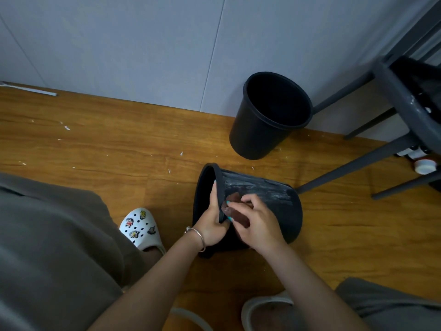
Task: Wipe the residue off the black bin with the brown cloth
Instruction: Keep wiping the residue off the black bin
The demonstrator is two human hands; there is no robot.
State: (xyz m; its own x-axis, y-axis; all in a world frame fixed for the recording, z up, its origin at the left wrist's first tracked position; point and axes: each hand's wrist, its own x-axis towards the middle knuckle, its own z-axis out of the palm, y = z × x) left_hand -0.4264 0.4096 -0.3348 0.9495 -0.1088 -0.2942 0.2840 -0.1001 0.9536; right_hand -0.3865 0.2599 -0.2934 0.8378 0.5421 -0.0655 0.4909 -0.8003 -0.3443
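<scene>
Black bin (274, 211) lying on side on wooden floor (95, 144), mouth facing left, whitish residue (260, 185) streaked along upper wall. Left hand (212, 220) curled over near rim, gripping it. Right hand (257, 223) just right of rim, fingers curled, pressing brown cloth (235, 211) against bin wall. Second black bin (267, 115) upright, farther off, beside wall

Left grip (213, 220) curled, thumb out; right grip (256, 223) curled, fingers bent.

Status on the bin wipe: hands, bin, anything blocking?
Left hand grips black bin rim. Right hand presses brown cloth on it. White residue remains. Nothing blocking.
</scene>
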